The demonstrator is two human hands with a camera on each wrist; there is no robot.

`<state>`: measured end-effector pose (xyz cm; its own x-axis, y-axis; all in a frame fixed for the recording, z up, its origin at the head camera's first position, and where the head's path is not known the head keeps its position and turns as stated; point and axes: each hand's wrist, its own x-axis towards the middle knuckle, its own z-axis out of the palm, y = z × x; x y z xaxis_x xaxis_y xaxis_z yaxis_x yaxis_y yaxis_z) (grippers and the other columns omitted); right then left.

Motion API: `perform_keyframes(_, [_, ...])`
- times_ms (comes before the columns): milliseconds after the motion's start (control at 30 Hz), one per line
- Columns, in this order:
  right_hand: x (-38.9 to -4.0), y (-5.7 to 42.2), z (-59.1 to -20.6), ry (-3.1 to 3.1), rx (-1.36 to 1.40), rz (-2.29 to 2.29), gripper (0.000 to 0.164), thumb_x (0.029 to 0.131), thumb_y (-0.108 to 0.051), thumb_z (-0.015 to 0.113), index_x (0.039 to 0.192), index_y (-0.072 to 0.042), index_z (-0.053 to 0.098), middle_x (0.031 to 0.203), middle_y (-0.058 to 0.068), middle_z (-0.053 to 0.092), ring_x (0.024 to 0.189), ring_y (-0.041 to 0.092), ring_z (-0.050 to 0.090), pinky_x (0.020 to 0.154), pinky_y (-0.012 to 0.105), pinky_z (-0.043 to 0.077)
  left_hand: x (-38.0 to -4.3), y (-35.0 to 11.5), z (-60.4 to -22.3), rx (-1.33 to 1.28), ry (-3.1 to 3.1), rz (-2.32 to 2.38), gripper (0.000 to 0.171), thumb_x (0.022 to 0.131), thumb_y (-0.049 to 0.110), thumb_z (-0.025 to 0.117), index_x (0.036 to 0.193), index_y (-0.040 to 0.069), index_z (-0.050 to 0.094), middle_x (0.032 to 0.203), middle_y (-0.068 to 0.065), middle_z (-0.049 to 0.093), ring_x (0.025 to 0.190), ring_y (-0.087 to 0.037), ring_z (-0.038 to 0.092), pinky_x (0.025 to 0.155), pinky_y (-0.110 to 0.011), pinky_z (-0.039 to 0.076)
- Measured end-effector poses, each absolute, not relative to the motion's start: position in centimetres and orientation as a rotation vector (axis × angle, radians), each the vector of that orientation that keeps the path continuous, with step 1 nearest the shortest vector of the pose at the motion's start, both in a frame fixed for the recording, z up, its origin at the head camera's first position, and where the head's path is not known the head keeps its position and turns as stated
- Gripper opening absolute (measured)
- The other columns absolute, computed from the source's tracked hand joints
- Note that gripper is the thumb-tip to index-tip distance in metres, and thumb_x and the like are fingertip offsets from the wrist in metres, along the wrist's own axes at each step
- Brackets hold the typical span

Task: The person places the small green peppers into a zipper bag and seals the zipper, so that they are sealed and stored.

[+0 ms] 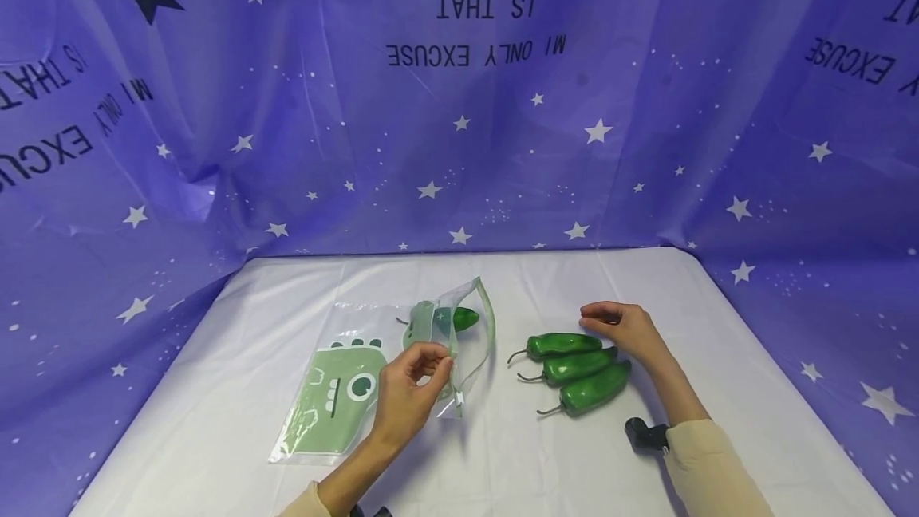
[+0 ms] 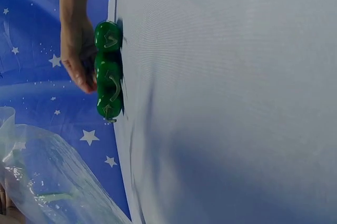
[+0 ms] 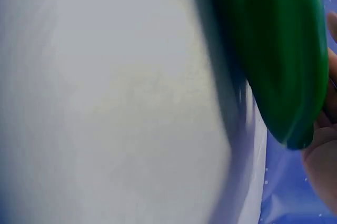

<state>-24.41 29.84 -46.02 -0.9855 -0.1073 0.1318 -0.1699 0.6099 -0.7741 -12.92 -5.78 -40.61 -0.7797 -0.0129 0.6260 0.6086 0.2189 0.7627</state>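
My left hand pinches the edge of a clear zip bag near its mouth. The bag has a green print and a green zip strip, and its mouth gapes to the right. One green pepper lies inside, partly hidden behind the print. To the right, three green peppers lie side by side on the table, stems to the left. My right hand is just beyond the blunt end of the farthest pepper, fingers loosely bent, holding nothing. In the right wrist view a pepper fills the upper right beside the hand.
A flat clear bag printed with a green one-eyed monster lies left of my left hand. White cloth covers the table. A purple star-patterned curtain rises behind it and at both sides. A black wrist device sits at my right sleeve.
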Motion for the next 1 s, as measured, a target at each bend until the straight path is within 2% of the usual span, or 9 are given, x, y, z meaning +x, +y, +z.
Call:
perform_keyframes(233, [-23.8, 31.2, -46.7, -2.927, 0.360, 1.298, 0.039, 0.085, -0.034, 0.072, 0.111, -0.006, 0.068, 0.101, 0.003, 0.070, 0.098, 0.021, 0.063, 0.090, 0.040, 0.046, -12.8, -5.8, -40.7, -0.553, -1.987, -1.584, 0.016, 0.075, -0.017, 0.068, 0.084, -0.005, 0.063, 0.073, -0.011, 0.065, 0.063, -0.017, 0.062, 0.057, -0.024, 0.053])
perform_keyframes(333, [-23.7, 31.5, -46.9, -2.963, 0.422, 1.307, 0.040, 0.085, -0.034, 0.071, 0.112, -0.005, 0.068, 0.103, 0.004, 0.070, 0.101, 0.024, 0.062, 0.092, 0.044, 0.044, -12.8, -5.9, -40.8, -0.560, -1.987, -1.598, 0.015, 0.076, -0.017, 0.068, 0.084, -0.005, 0.063, 0.074, -0.012, 0.065, 0.063, -0.018, 0.062, 0.058, -0.024, 0.053])
perform_keyframes(1000, [-24.4, 31.6, -47.1, -2.990, 0.451, 1.401, 0.035, 0.084, -0.026, 0.072, 0.112, -0.005, 0.067, 0.107, 0.007, 0.067, 0.097, 0.020, 0.060, 0.083, 0.028, 0.047, -12.7, -6.2, -40.8, -0.597, -1.959, -1.599, 0.017, 0.075, -0.019, 0.067, 0.084, -0.006, 0.062, 0.075, -0.013, 0.065, 0.063, -0.019, 0.062, 0.057, -0.024, 0.054])
